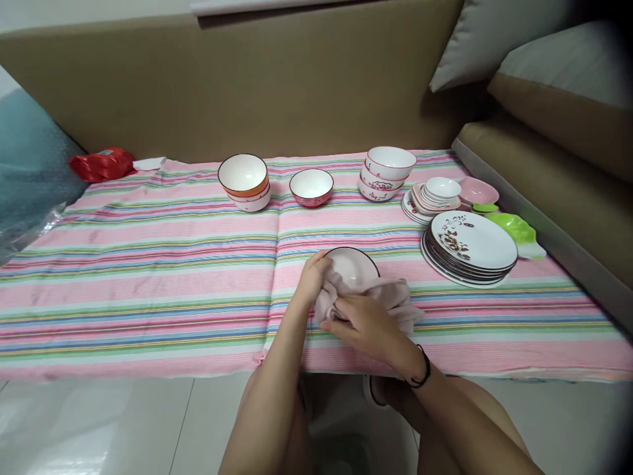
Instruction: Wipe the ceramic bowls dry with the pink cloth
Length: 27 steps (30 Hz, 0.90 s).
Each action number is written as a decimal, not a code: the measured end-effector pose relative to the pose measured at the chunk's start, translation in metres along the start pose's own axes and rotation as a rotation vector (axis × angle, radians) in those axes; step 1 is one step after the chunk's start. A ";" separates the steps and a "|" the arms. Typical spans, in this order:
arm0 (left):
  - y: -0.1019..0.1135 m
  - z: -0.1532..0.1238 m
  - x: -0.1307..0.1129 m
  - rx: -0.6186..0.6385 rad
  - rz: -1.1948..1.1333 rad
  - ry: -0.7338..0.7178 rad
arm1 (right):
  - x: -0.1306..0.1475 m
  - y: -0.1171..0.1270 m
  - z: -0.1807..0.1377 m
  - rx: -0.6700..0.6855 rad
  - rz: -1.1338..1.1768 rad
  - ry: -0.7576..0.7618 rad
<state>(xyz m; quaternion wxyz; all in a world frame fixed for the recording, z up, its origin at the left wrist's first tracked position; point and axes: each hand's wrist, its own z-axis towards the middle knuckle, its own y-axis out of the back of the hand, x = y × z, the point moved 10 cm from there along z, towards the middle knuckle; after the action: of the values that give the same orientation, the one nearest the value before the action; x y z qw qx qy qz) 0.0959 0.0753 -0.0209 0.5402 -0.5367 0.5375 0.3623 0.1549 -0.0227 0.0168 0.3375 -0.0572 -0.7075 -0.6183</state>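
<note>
A white bowl (pixel 353 265) with a dark rim is tilted towards me near the front of the striped cloth (pixel 198 277). My left hand (pixel 314 277) grips the bowl's left edge, its fingers closed round the rim. A pale pinkish-grey rag (pixel 395 297) lies over the near side of the bowl and hangs off to the right. My right hand (pixel 366 326) is closed on the rag and presses it against the bowl; the bowl's lower part is hidden behind rag and fingers.
Stacked bowls (pixel 250 191), a single red bowl (pixel 311 188) and another bowl stack (pixel 386 175) stand farther back. On the right are stacked plates (pixel 475 241), small dishes (pixel 440 191), a pink bowl (pixel 479 191) and a green dish (pixel 517 231). A red bundle (pixel 103 165) lies back left.
</note>
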 end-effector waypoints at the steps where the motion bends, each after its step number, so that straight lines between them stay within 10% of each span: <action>1: -0.001 0.000 0.000 0.004 -0.004 0.001 | 0.001 0.000 0.002 0.003 0.051 0.005; 6: -0.008 -0.007 -0.007 0.053 0.052 -0.071 | 0.003 -0.008 0.011 -0.063 0.049 0.114; 16: -0.012 -0.016 -0.012 -0.001 0.209 -0.140 | -0.014 -0.020 -0.001 -0.038 -0.346 -0.126; 27: -0.002 -0.012 -0.011 -0.019 0.136 -0.093 | 0.010 0.006 0.005 -0.090 0.091 0.132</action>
<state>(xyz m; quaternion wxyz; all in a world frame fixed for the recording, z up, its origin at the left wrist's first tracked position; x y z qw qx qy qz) 0.0935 0.0658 -0.0081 0.5335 -0.4867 0.5437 0.4277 0.1482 -0.0203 0.0278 0.4085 -0.0635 -0.6519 -0.6357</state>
